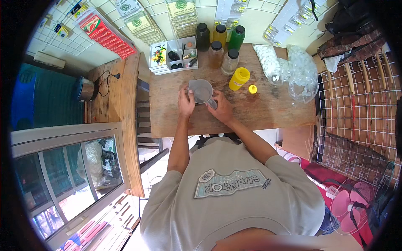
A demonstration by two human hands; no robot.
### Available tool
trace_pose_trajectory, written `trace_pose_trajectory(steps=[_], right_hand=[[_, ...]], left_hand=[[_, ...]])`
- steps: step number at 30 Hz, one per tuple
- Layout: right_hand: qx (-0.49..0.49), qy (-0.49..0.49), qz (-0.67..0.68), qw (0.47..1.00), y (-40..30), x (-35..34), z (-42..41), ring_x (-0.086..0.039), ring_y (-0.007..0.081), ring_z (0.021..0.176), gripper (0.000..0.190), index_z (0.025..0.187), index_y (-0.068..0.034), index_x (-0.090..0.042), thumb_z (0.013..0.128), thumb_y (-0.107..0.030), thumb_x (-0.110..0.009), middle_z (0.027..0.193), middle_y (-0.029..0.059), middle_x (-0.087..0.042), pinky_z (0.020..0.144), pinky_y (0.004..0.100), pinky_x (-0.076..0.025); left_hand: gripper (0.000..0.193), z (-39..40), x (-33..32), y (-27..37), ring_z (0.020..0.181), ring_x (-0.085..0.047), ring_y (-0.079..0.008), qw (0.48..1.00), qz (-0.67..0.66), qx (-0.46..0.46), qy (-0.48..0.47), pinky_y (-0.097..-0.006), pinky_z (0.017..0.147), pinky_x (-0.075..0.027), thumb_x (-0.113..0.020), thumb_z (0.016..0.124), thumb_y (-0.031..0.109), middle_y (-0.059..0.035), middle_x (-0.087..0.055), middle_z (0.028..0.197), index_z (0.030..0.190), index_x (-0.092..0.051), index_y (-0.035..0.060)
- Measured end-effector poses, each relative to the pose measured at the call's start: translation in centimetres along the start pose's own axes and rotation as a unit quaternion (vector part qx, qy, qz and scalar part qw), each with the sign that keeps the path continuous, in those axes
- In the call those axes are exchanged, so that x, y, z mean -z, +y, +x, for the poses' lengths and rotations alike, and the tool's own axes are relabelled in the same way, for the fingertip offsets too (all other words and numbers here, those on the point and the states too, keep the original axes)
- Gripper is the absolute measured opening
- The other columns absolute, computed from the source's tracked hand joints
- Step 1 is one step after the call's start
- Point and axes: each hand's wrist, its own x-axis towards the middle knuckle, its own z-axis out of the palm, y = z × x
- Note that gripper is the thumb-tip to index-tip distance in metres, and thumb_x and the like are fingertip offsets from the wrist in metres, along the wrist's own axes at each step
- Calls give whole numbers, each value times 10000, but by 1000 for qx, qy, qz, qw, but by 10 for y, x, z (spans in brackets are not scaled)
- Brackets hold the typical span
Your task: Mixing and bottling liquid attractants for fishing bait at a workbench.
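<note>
A translucent plastic measuring jug (201,90) is between my two hands over the wooden table (176,120), its spout towards the upper left. My left hand (186,102) grips the jug's left wall, thumb near the rim. On the other side my right hand (222,108) is closed around the jug's handle (212,103). No contents can be made out in the jug. To its right stands an uncapped yellow plastic squeeze bottle (238,79), with its yellow nozzle cap (252,89) lying beside it.
Several black-lidded jars, including a green one (236,38) and a clear one (230,62), stand at the back. Left of them sits a white divided tray (174,71) with small bottles. Plastic bags of white pieces (266,61) and clear pieces (302,78) lie at the right.
</note>
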Motion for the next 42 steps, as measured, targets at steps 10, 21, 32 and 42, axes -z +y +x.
trace_pose_trajectory(steps=[10,21,32,42], right_hand=[[18,43,15,999,-7,26,9,-550,370,1145,458,1096,-46,-518,774,-273,-753,1234,192,-540,936,430,-462],[135,74,-81,985,-17,82,68,-431,373,1287,331,1122,-67,-529,817,-115,-648,1278,157,-506,1010,486,-390],[120,167,-132,970,6,152,96,-403,385,1275,345,1149,-64,-527,822,-87,-634,1262,157,-507,1030,485,-363],[-71,45,-173,981,105,119,21,-467,387,1107,377,1165,-20,-522,808,-76,-629,1168,179,-520,981,466,-385]], left_hand=[[382,9,7,42,1320,-344,-402,983,58,-167,49,-493,1090,-267,-581,880,160,-155,-494,1352,1238,-521,42],[310,30,-15,97,1361,-311,-385,965,79,-251,24,-483,1100,-280,-594,860,103,-129,-471,1389,1167,-573,60],[420,33,-54,133,1347,-319,-411,968,41,-244,-30,-495,1108,-269,-592,888,142,-180,-424,1414,1277,-480,28],[691,8,-107,131,1238,-433,-418,983,-26,-163,-84,-472,1038,-359,-693,842,318,-240,-465,1334,1353,-384,-29]])
